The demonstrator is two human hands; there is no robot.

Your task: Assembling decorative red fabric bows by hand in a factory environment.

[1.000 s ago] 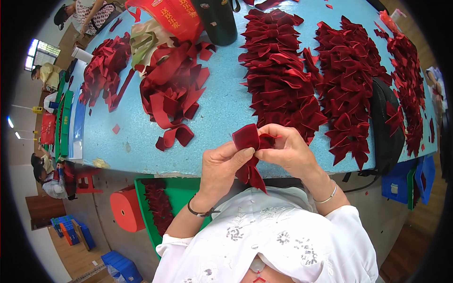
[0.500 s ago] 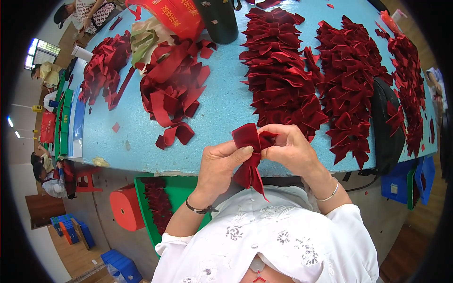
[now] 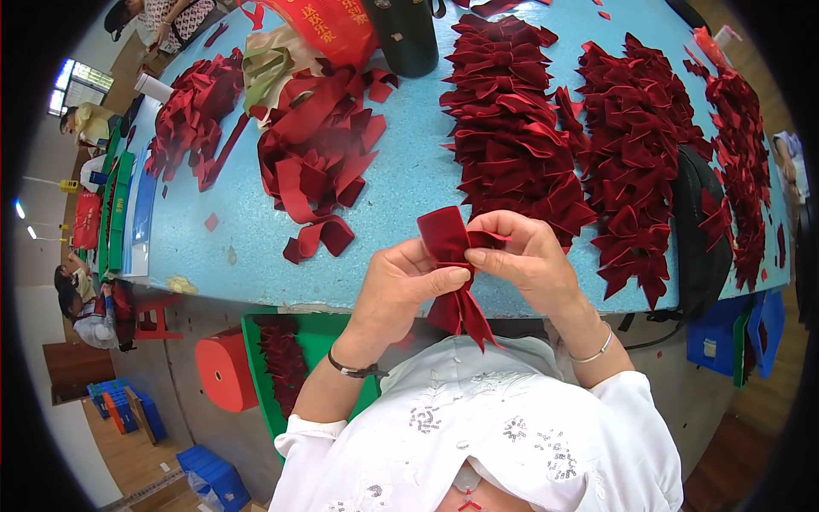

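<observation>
both hands pinch one red ribbon bow.
left hand (image 3: 401, 286) and right hand (image 3: 529, 260) grip closed on bow (image 3: 452, 264), held above near worktop (image 3: 409, 179) edge; bow piles (image 3: 512, 128) lie far right.

Blue worktop (image 3: 409, 183): dark cylinder (image 3: 411, 34) at far edge; loose red strips (image 3: 320, 162) to its left, finished bow piles (image 3: 512, 128) right
</observation>
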